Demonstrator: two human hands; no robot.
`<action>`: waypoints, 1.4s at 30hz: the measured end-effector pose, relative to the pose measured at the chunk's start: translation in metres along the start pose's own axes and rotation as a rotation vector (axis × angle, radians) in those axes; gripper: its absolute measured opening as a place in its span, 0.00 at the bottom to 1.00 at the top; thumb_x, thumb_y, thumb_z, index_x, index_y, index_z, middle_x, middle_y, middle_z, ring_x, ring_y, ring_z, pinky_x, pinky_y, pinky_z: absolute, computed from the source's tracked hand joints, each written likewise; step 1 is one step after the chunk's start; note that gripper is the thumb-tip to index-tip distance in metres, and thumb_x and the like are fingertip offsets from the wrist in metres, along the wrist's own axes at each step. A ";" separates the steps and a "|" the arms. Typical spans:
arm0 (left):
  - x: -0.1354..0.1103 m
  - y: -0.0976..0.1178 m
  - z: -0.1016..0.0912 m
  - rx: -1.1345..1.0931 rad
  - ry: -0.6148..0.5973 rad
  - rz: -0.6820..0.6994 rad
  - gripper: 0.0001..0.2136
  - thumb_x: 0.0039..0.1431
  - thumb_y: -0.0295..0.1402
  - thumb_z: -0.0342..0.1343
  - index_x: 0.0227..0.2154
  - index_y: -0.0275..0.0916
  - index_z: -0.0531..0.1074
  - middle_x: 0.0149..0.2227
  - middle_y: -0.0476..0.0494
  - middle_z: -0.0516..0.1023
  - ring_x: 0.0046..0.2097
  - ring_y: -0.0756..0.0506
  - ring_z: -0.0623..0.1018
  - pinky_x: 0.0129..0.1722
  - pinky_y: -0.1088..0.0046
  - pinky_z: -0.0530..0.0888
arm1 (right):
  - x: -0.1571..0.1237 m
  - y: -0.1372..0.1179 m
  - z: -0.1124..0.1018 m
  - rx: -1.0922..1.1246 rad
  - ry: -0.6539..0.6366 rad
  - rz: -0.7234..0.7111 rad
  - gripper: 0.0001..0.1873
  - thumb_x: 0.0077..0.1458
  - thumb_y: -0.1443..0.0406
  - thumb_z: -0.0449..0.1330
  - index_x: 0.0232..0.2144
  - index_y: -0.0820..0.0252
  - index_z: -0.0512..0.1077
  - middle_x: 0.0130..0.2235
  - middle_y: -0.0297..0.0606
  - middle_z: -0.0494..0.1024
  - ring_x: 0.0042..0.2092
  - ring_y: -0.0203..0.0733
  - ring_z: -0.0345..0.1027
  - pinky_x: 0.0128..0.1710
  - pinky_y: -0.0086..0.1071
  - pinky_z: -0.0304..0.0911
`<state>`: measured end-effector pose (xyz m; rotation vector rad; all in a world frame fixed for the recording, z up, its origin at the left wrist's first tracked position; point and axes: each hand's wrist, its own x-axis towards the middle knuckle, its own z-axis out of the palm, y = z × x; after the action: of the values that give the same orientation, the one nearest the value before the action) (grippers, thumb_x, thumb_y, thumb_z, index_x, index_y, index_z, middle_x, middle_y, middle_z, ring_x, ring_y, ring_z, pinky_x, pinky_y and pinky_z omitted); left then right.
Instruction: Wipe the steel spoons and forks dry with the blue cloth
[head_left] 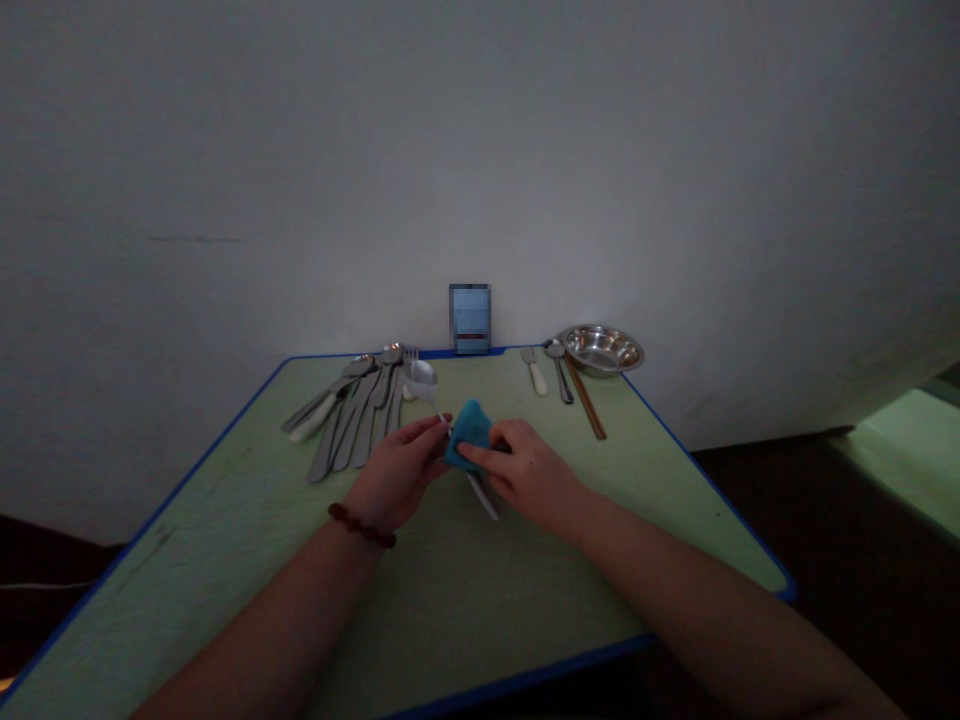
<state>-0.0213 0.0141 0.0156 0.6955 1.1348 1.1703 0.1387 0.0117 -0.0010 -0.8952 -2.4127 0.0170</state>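
Steel cutlery (352, 420) is lying in a row at upper left, while the left hand (397, 470) is closing on a spoon (421, 378) at centre. The right hand (529, 470) is clamping a blue cloth (471, 435) around the spoon's handle. A steel bowl (601, 350) is resting at upper right on the green table (225, 520).

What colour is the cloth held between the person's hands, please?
The cloth is turquoise blue, as the head view shows.
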 end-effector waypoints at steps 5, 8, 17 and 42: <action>0.000 -0.002 0.001 -0.004 -0.016 -0.005 0.05 0.48 0.24 0.52 0.25 0.38 0.71 0.27 0.48 0.75 0.28 0.53 0.73 0.27 0.81 0.69 | 0.001 -0.001 0.000 0.004 0.000 0.019 0.17 0.52 0.68 0.49 0.45 0.56 0.66 0.33 0.40 0.62 0.37 0.39 0.54 0.38 0.34 0.57; 0.001 -0.003 0.000 0.010 -0.051 -0.008 0.05 0.48 0.25 0.52 0.25 0.38 0.72 0.27 0.49 0.75 0.28 0.53 0.73 0.27 0.81 0.70 | 0.001 -0.001 0.000 0.005 0.000 0.020 0.17 0.52 0.68 0.49 0.45 0.57 0.66 0.33 0.40 0.63 0.37 0.39 0.54 0.39 0.34 0.57; 0.000 -0.002 0.001 -0.004 -0.059 -0.011 0.04 0.48 0.24 0.52 0.25 0.37 0.71 0.29 0.48 0.75 0.29 0.52 0.73 0.30 0.79 0.70 | 0.001 0.000 0.002 0.017 0.019 0.027 0.17 0.52 0.69 0.49 0.45 0.56 0.66 0.33 0.40 0.63 0.37 0.39 0.54 0.38 0.34 0.58; 0.003 0.010 -0.004 -0.037 0.089 0.082 0.05 0.48 0.23 0.51 0.26 0.37 0.70 0.25 0.50 0.72 0.27 0.54 0.72 0.27 0.81 0.70 | -0.004 -0.001 -0.005 0.040 -0.015 -0.027 0.18 0.52 0.69 0.48 0.46 0.57 0.65 0.35 0.41 0.62 0.38 0.39 0.53 0.39 0.34 0.56</action>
<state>-0.0283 0.0199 0.0226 0.6727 1.1653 1.2996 0.1434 0.0073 0.0015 -0.8468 -2.4295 0.0621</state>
